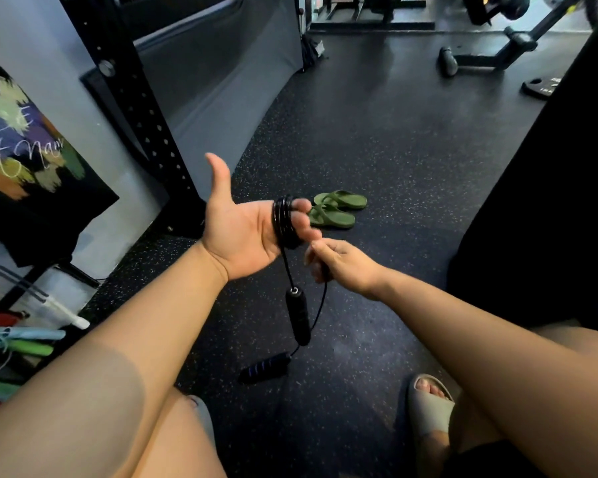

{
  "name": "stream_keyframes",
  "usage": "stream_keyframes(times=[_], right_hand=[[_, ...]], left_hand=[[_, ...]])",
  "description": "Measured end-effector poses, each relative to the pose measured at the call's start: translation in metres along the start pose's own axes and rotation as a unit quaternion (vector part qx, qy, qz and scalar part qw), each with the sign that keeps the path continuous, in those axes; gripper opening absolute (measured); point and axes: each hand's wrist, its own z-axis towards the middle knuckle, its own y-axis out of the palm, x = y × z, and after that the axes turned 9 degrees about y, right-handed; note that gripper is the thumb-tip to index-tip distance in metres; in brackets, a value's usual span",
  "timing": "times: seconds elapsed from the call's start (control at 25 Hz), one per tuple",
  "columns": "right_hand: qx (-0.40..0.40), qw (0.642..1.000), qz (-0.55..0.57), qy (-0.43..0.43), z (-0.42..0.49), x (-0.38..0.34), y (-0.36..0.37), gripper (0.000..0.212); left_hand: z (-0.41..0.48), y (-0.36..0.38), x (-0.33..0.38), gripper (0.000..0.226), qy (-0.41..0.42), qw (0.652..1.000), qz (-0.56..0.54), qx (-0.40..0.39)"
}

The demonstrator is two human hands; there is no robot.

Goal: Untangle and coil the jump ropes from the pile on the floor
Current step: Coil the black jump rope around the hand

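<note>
My left hand (246, 232) is held palm up with its thumb raised, and a black jump rope (284, 223) is wound in several loops around its fingers. One black handle (298, 315) hangs below that hand on a short length of cord. My right hand (342, 265) sits just to the right, pinching the loose cord, which drops down to the second black handle (263, 369) lying on the floor. More jump ropes with light blue and green handles (21, 343) lie in a pile at the far left.
Green sandals (337, 209) rest on the black speckled floor ahead. A black perforated rack upright (142, 108) and a poster stand at left. A bench base (491, 56) and a weight plate (541, 87) sit far right. My feet in grey slides (428, 408) are below.
</note>
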Motion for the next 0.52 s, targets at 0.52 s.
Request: stream_keyframes(times=[0.52], right_hand=[[-0.067,0.970,-0.233,0.003,-0.015,-0.027,0.014,0.036]], left_hand=[[0.014,-0.013,0.002,0.120,0.187,0.953,0.053,0.231]])
